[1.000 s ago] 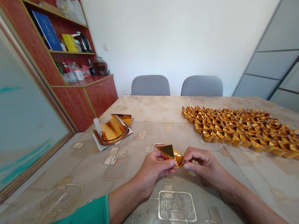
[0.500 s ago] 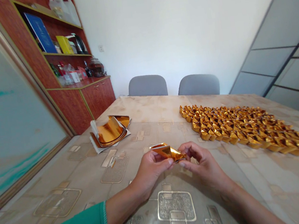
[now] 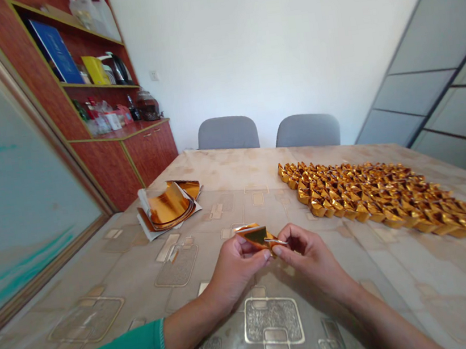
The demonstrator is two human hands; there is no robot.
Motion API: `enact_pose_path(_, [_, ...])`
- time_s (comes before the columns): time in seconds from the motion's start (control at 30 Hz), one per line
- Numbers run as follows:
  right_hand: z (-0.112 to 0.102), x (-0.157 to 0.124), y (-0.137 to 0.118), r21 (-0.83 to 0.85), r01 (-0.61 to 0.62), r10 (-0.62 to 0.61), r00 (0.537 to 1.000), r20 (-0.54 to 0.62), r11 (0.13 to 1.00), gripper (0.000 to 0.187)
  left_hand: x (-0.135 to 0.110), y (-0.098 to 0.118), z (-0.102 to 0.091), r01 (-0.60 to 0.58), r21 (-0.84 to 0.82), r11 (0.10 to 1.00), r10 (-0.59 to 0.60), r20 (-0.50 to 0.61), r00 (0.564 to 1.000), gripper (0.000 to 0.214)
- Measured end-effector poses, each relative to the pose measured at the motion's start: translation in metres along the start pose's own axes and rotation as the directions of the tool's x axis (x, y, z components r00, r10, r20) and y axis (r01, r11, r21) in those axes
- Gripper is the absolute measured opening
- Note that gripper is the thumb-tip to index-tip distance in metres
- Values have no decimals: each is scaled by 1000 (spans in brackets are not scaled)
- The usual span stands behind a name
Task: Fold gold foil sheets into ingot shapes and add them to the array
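Note:
Between my hands is a small folded piece of gold foil paper (image 3: pixel 256 236), pinched on both sides. My left hand (image 3: pixel 238 265) grips its left part with thumb and fingers. My right hand (image 3: pixel 308 256) pinches its right corner, where a silvery edge shows. Ahead on the right, a large mass of folded gold foil pieces (image 3: pixel 374 201) lies packed in rows on the table. Ahead on the left sits a stack of gold foil sheets (image 3: pixel 168 206), curling upward on white paper.
A patterned beige tablecloth (image 3: pixel 100 272) covers the table. A red wooden cabinet (image 3: pixel 107 168) with loaded shelves stands at the left, beside a glass sliding door. Two grey chairs (image 3: pixel 227 133) stand beyond the far edge. Grey panels lean at the right.
The foil piece has turned slightly in my fingers, and its silvery edge now shows at the right. The whole view has tilted a little as my head moved.

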State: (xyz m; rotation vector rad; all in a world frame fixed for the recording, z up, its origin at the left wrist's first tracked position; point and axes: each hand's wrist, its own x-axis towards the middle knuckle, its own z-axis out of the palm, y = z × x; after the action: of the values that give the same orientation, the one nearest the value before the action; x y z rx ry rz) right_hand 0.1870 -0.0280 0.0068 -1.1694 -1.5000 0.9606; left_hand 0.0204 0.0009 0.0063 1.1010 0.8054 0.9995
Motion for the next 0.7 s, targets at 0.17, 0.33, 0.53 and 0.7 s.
enact_pose_path(0.17, [2, 1, -2, 33, -28, 29, 999, -35, 999, 20, -2, 2, 1, 18, -2, 1000, -18, 17, 1000, 19])
enact_pose_path(0.33, [2, 0, -1, -3, -42, 42, 998, -50, 999, 20, -2, 1, 0, 23, 19, 1000, -24, 43, 999, 21])
enact_pose_path(0.53, [2, 0, 2, -99, -13, 11, 1000, -22, 995, 17, -2, -3, -2, 79, -40, 996, -76, 62, 995, 29])
enact_pose_path(0.7, [2, 1, 1, -142, -12, 9, 1000, -27, 990, 15, -4, -3, -2, 97, -119, 988, -94, 33, 995, 38])
